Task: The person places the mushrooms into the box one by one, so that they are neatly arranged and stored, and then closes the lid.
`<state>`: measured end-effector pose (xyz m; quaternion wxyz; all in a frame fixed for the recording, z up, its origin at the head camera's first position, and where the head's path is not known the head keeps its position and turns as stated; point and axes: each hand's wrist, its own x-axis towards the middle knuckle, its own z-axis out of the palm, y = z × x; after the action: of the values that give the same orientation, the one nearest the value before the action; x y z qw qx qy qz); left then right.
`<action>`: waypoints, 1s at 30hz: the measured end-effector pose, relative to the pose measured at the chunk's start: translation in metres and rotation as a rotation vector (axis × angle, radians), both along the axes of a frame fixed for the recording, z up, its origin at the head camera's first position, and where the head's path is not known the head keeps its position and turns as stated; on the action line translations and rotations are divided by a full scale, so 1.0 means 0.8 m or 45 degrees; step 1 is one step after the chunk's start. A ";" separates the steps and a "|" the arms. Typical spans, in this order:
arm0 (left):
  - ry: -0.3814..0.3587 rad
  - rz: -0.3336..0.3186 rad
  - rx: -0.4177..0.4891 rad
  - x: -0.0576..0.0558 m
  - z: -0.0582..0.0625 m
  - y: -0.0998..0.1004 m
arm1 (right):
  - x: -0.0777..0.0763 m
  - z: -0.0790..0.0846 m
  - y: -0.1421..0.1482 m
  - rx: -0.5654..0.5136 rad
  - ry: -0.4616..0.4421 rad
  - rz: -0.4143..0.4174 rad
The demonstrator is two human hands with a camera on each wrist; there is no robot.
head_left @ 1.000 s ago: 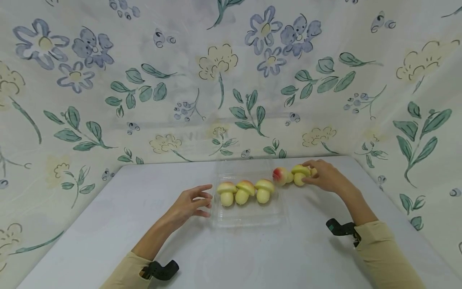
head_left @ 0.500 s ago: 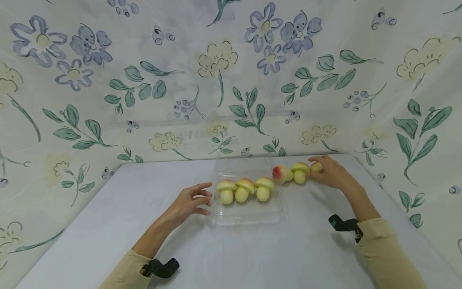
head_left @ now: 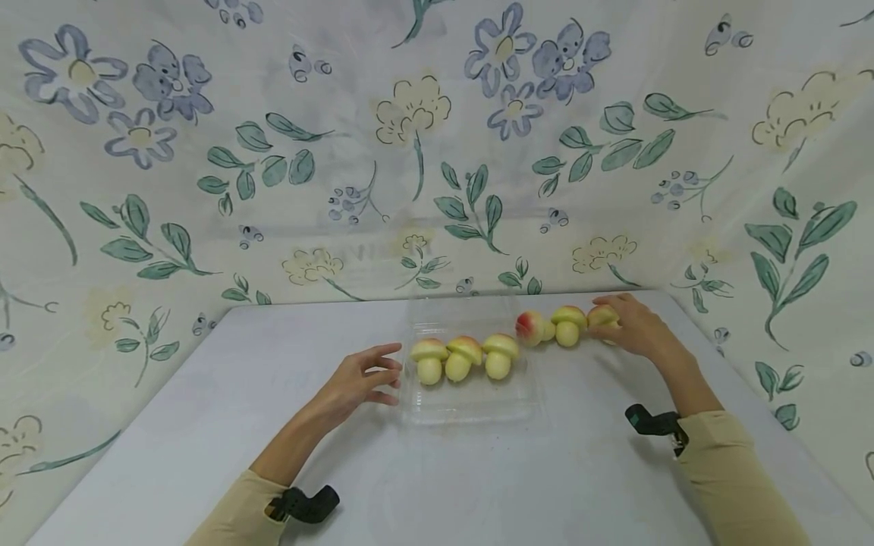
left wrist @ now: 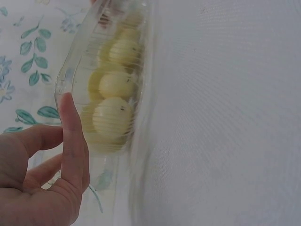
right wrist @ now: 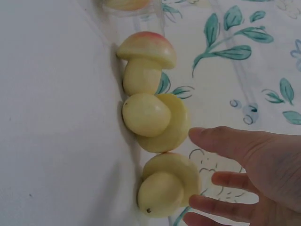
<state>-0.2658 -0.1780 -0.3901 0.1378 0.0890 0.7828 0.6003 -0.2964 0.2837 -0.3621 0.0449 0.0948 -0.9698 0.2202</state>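
Three yellow toy mushrooms with reddish caps, one of them the left mushroom [head_left: 429, 370], sit in a row inside a clear plastic box [head_left: 471, 413]. My left hand [head_left: 358, 383] is at the box's left wall, its fingers extended along it in the left wrist view. Three more mushrooms stand in a line right of the box: a red-topped one lying on its side [head_left: 529, 328], a middle one [head_left: 567, 326] and a rightmost one [head_left: 605, 318]. My right hand [head_left: 631, 326] is at the rightmost mushroom [right wrist: 162, 190], thumb and fingers spread, fingertips right at its cap.
The clear lid [head_left: 464, 312] of the box rises toward the back. All stands on a white table [head_left: 471, 485], its far edge against a flower-patterned cloth [head_left: 382, 182]. A black wrist camera [head_left: 652, 422] hangs below each sleeve.
My right hand has moved from the middle mushroom rightward to the rightmost one. That mushroom has turned, so its cap and stem now show. The left hand has stayed at the box.
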 end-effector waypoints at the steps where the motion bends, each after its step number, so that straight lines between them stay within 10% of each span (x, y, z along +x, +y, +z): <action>1: 0.001 0.000 -0.001 0.000 0.000 0.000 | 0.000 0.000 0.000 0.006 -0.001 -0.002; 30: 0.001 -0.005 -0.001 0.000 0.001 0.000 | -0.007 -0.026 0.012 0.049 -0.019 -0.119</action>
<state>-0.2655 -0.1783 -0.3894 0.1385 0.0908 0.7830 0.5996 -0.3019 0.2932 -0.3827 0.0460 0.0485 -0.9775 0.2000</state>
